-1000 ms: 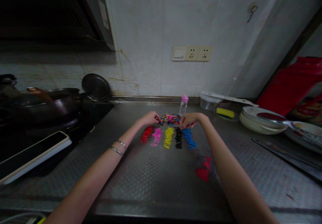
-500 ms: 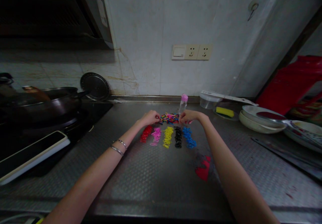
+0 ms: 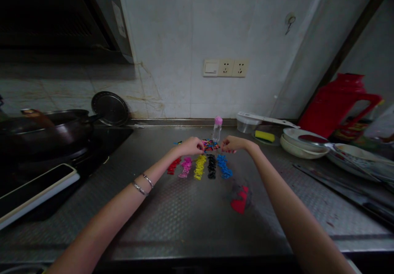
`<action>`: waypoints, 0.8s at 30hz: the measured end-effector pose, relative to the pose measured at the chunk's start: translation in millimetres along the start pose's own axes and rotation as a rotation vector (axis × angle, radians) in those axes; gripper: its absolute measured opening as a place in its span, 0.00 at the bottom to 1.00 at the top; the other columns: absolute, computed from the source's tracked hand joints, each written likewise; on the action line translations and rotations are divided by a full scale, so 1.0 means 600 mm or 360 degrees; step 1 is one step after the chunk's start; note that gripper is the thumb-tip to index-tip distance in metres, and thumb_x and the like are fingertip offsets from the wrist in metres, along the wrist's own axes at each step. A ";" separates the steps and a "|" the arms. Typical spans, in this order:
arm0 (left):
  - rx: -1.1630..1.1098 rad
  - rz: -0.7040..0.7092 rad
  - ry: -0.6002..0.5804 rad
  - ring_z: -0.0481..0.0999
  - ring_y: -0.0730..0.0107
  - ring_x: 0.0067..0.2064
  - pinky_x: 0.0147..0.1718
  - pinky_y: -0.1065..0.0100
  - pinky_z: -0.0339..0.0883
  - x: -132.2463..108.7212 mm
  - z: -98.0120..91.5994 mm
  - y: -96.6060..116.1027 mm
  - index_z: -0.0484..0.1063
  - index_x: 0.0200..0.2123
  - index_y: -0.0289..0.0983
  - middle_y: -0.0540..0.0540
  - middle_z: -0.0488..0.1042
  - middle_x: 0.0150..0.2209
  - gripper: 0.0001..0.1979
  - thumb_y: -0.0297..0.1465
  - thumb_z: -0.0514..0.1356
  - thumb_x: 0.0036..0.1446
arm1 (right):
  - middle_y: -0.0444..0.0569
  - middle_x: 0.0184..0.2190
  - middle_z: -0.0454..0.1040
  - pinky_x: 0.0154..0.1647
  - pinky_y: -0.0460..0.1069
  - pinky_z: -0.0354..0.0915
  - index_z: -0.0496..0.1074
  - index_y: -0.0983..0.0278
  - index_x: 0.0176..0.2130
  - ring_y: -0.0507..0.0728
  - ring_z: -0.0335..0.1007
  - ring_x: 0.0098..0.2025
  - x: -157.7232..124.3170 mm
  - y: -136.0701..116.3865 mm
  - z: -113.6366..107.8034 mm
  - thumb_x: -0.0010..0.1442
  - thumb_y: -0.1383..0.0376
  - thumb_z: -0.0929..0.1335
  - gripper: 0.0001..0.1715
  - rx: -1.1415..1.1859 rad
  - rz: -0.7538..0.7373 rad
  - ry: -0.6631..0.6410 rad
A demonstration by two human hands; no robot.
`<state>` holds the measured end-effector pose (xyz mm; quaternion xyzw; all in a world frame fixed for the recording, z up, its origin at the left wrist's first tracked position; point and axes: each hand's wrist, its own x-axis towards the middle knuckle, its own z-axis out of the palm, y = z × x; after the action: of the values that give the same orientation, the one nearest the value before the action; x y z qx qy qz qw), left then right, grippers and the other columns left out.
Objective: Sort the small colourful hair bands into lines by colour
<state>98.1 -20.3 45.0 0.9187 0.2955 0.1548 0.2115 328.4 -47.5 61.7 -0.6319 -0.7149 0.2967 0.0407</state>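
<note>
On the steel counter (image 3: 184, 208) lies a mixed heap of small coloured clips (image 3: 210, 144). In front of it run sorted rows: red (image 3: 172, 166), pink (image 3: 185, 168), yellow (image 3: 199, 167), black (image 3: 211, 166) and blue (image 3: 224, 166). My left hand (image 3: 191, 146) is at the heap's left edge with its fingers pinched together. At the right edge, my right hand (image 3: 231, 143) is pinched the same way. What either pinch holds is too small to make out. Two bangles (image 3: 143, 183) circle my left wrist.
A small bottle with a pink cap (image 3: 217, 128) stands behind the heap. A red piece (image 3: 240, 203) lies nearer me. A dark pan (image 3: 46, 128) sits on the stove at left, with a flat dark tablet-like slab (image 3: 33, 192) beside it. Bowls (image 3: 300, 142), a yellow sponge (image 3: 264, 135) and a red jug (image 3: 337, 101) are at right.
The view has swung right, bringing the red jug into sight. My left hand has moved in over the heap's left side; my right hand stays at its right edge.
</note>
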 end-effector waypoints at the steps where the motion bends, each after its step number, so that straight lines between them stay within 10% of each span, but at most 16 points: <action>1: 0.0023 0.0058 -0.0047 0.67 0.76 0.24 0.25 0.75 0.56 -0.001 0.007 0.013 0.76 0.28 0.34 0.49 0.74 0.24 0.08 0.27 0.58 0.44 | 0.48 0.25 0.71 0.22 0.41 0.62 0.72 0.68 0.32 0.48 0.64 0.25 -0.008 0.006 0.004 0.45 0.67 0.65 0.11 0.0011 -0.0010 -0.0009; 12: 0.0350 0.0125 -0.0180 0.68 0.73 0.25 0.24 0.73 0.55 -0.026 0.061 0.089 0.76 0.25 0.38 0.47 0.75 0.25 0.05 0.30 0.60 0.43 | 0.45 0.22 0.70 0.21 0.41 0.60 0.73 0.68 0.31 0.48 0.64 0.22 -0.078 0.030 0.047 0.44 0.69 0.62 0.13 0.0073 -0.0038 0.0010; 24: -0.0352 -0.0216 0.0250 0.67 0.75 0.27 0.26 0.75 0.57 -0.086 0.002 -0.021 0.76 0.32 0.31 0.47 0.74 0.27 0.13 0.34 0.55 0.49 | 0.50 0.32 0.75 0.32 0.42 0.60 0.75 0.67 0.35 0.54 0.69 0.34 -0.030 0.074 0.061 0.49 0.67 0.63 0.15 -0.0195 -0.0055 0.0689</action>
<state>52.6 -42.9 29.9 0.8527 0.3538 0.2431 0.2976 354.9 -76.6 16.1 -0.6698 -0.7168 0.1096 0.1598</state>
